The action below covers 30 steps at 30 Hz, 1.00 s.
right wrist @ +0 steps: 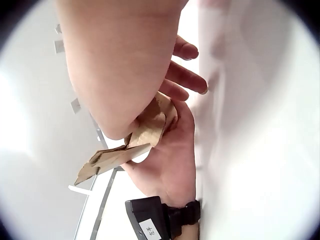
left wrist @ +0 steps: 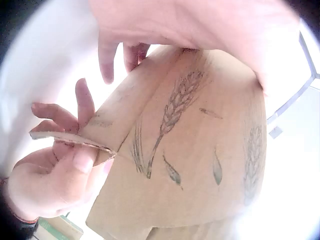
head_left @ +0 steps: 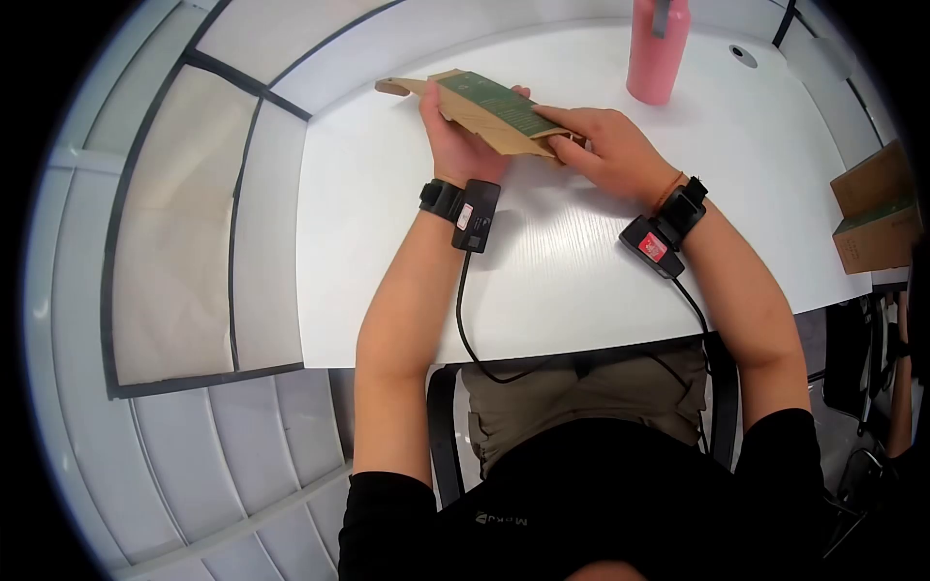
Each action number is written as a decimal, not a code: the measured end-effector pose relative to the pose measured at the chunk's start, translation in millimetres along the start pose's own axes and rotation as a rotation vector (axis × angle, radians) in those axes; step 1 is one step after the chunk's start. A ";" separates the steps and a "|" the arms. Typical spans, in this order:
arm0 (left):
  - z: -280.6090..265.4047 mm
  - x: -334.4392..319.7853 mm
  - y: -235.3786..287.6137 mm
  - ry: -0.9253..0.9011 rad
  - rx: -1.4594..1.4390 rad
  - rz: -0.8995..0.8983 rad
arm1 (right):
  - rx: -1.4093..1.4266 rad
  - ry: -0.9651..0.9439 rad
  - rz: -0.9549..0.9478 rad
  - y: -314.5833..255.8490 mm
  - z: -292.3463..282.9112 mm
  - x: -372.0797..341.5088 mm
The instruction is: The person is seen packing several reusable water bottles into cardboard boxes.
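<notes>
A brown cardboard box (head_left: 494, 108) with a green printed panel is held tilted above the white table by both hands. The left hand (head_left: 463, 147) grips it from below and the left, its thumb along the near edge and fingertips showing past the far side. At the box's right end, the right hand (head_left: 615, 153) pinches a flap between thumb and fingers. Wheat drawings cover the brown face (left wrist: 200, 145) in the left wrist view, where the right hand (left wrist: 55, 175) holds the raised flap (left wrist: 75, 138). Folded cardboard (right wrist: 147, 131) shows between both hands in the right wrist view.
A pink bottle (head_left: 657, 58) stands at the back of the white table (head_left: 387, 290). Brown boxes (head_left: 877, 232) sit at the right edge. Partition panels (head_left: 179, 223) line the left side. Cables (head_left: 463, 310) run from both wrist cameras toward the lap.
</notes>
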<state>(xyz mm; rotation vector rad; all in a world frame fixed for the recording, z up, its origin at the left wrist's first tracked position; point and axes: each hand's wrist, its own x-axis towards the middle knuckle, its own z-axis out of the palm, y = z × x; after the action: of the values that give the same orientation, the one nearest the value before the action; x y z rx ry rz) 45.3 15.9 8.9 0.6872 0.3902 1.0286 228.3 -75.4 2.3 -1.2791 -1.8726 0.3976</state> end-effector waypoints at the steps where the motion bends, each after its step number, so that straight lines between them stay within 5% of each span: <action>1: -1.0 1.0 0.2 0.026 0.006 0.006 | -0.027 -0.011 -0.008 0.6 0.5 -0.5; 5: 0.2 -0.5 0.9 0.062 0.021 0.011 | -0.142 -0.009 -0.054 0.2 0.3 -0.7; 11: -1.4 5.3 -2.5 0.027 0.077 0.013 | -0.095 -0.013 0.120 -1.3 -7.9 3.8; 18: -0.6 -0.8 -2.5 -0.017 0.150 -0.047 | -0.213 0.005 -0.073 -3.1 -3.5 3.6; 22: 0.9 -1.9 -2.0 -0.003 0.080 -0.046 | -0.262 0.041 -0.022 -3.5 -6.5 2.8; 25: -5.3 3.8 -4.7 0.013 0.067 -0.007 | -0.161 0.069 -0.021 3.2 -3.6 2.2; 30: -13.2 8.3 -6.9 0.017 0.211 0.010 | 0.467 -0.016 0.301 2.3 -1.8 1.1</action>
<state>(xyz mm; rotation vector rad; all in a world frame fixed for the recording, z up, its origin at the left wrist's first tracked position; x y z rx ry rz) 45.9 25.4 -5.3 0.8699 0.5153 1.0115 231.0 -73.8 2.3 -1.2272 -1.4782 0.9450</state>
